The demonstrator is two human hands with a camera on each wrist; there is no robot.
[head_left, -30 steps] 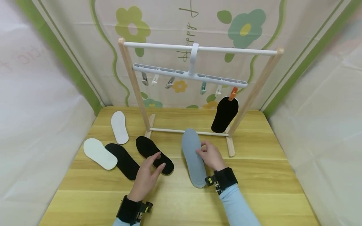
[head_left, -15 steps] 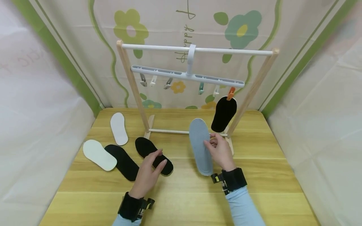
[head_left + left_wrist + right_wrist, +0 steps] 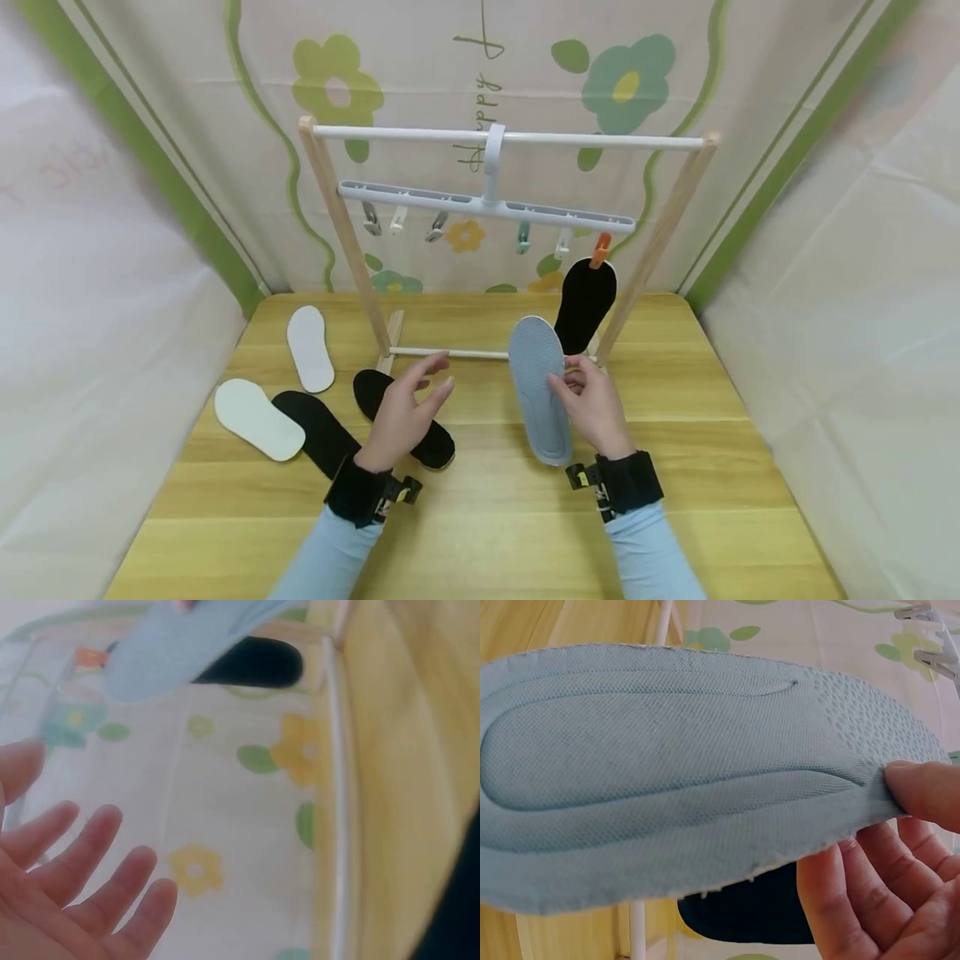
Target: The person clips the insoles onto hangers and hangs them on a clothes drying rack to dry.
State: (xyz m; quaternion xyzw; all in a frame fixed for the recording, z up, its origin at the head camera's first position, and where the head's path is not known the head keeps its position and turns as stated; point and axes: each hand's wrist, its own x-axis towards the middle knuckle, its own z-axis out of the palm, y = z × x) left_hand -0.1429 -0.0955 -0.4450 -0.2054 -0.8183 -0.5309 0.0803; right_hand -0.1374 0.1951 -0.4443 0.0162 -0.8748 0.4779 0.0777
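My right hand point(image 3: 588, 400) pinches a grey-blue insole point(image 3: 542, 387) by its edge and holds it lifted above the table, toe end up; in the right wrist view the insole point(image 3: 682, 772) fills the frame with my thumb point(image 3: 926, 791) on its rim. My left hand point(image 3: 408, 408) hovers open above a black insole point(image 3: 401, 408) lying on the table, fingers point(image 3: 90, 877) spread and touching nothing. A black insole point(image 3: 585, 304) hangs from an orange clip point(image 3: 599, 247) on the white clip hanger point(image 3: 487, 204) of the wooden rack point(image 3: 341, 229).
Two white insoles point(image 3: 310, 347) point(image 3: 257, 419) and another black insole point(image 3: 315, 425) lie at the left of the wooden table point(image 3: 487, 517). Several free clips point(image 3: 435, 225) hang from the hanger. Fabric walls close in on three sides.
My right hand lifted the grey-blue insole off the table and up towards the rack. My left hand rose from the black insole and moved forward, still open.
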